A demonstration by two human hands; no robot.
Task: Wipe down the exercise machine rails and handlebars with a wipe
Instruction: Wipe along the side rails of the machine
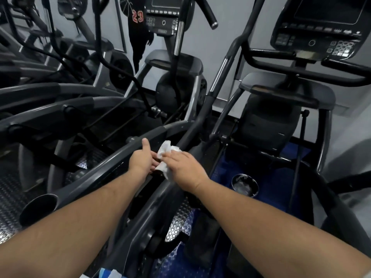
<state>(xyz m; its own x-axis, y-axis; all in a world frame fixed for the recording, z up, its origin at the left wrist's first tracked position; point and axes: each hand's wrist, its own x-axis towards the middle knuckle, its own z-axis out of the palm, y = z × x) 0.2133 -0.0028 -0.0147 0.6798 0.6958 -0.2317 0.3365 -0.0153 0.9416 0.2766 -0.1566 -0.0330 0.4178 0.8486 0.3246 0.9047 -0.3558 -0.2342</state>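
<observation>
Forearms outstretched | right hand pinching wipe | left hand holding wipe, thumb up

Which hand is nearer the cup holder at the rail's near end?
Left. The left hand grips the rail that ends in the cup holder. The right hand, holding the wipe, lies further right, on the next rail.

Two hands: the left hand and the right hand. One white wipe lies between them. Two consoles show, one console at top middle and another console at top right. Two round cup holders are in view, one cup holder at lower left and a second cup holder at right. One printed number, 23.
</observation>
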